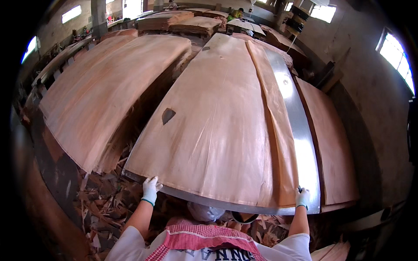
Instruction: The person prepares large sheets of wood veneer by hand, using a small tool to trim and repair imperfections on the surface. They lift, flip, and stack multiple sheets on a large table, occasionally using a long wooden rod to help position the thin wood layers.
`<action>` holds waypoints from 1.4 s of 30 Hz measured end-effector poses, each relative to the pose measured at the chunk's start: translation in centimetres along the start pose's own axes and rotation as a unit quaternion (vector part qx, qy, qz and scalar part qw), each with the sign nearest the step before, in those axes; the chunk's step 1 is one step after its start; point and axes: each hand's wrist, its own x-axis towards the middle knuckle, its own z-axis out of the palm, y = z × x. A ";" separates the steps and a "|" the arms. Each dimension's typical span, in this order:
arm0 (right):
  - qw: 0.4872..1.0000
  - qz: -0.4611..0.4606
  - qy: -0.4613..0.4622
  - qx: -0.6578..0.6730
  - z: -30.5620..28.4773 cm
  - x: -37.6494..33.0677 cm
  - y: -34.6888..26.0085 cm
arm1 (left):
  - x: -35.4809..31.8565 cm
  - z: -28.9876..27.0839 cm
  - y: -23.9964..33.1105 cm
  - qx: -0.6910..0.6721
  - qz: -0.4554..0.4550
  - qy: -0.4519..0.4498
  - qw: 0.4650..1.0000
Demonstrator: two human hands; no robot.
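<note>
Gripping the near edge of the big veneer sheet (209, 130) is where the risk sits, seen from my head camera. My left hand (150, 190) in its white glove is curled on the sheet's front left corner, and my right hand (302, 198), gloved the same, pinches the front edge where the narrow veneer strip (278, 130) overlaps it. Both hands look closed on the wood, though the fingertips are tucked under the edge and I cannot see them fully.

I judge the sheet to be thin and brittle. It already has a dark hole (168, 115) near its left side, and a tear could run from there if I pull unevenly or lift one corner faster than the other. The strip on the right lies loose over the sheet and the shiny metal desk (300, 143), so it could slide off or buckle.

The sheet stretches away from me, its near edge right at my hands, its far end well beyond reach. Another veneer stack (109, 87) lies to the left, apart from mine, and wood scraps (109, 204) litter the floor just below my left arm, poor footing if I step that way.
</note>
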 end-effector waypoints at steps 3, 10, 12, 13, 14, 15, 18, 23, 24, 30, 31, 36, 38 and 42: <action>0.987 0.129 -0.031 0.086 1.1 -2.7 7.7 | -2.0 2.0 0.1 -0.036 -0.020 0.022 0.999; 0.988 0.107 -0.076 -0.081 5.3 -9.8 13.6 | -8.3 6.1 -3.7 0.492 0.430 0.047 0.755; 0.986 0.129 -0.080 -0.074 4.5 -9.9 9.2 | -9.2 7.3 -4.7 0.560 0.469 0.002 0.683; 0.991 0.087 -0.060 -0.084 4.9 -9.8 10.4 | -9.3 8.8 -5.6 0.618 0.447 -0.026 0.647; 0.994 0.046 -0.068 -0.066 4.9 -10.3 10.3 | -9.3 9.2 -6.5 0.655 0.426 -0.027 0.624; 0.996 0.008 -0.068 -0.049 4.0 -10.5 10.3 | -9.3 9.8 -7.3 0.684 0.408 -0.029 0.604; 0.998 -0.051 0.022 -0.040 2.4 -16.0 12.3 | -9.5 10.7 -8.9 0.711 0.367 -0.048 0.598; 0.999 -0.015 -0.036 -0.011 0.0 -26.9 14.9 | -9.4 10.7 -9.1 0.726 0.351 -0.045 0.589; 1.000 -0.015 -0.021 -0.011 -0.1 -27.1 15.3 | -9.4 10.6 -9.1 0.731 0.349 -0.042 0.585; 0.998 0.004 0.056 0.026 -2.1 -22.6 14.5 | -9.4 10.6 -9.0 0.733 0.353 -0.040 0.580; 0.998 0.010 0.060 0.033 -2.0 -21.5 14.2 | -9.4 10.5 -9.0 0.735 0.350 -0.042 0.579; 0.998 0.017 0.056 0.017 0.0 -16.1 13.4 | -9.5 11.1 -8.9 0.730 0.341 -0.046 0.590; 0.998 0.015 0.052 0.019 1.2 -13.7 13.0 | -9.5 11.0 -8.9 0.724 0.351 -0.048 0.592; 0.998 0.034 0.039 0.019 2.0 -10.3 13.0 | -9.2 11.0 -8.9 0.725 0.355 -0.046 0.588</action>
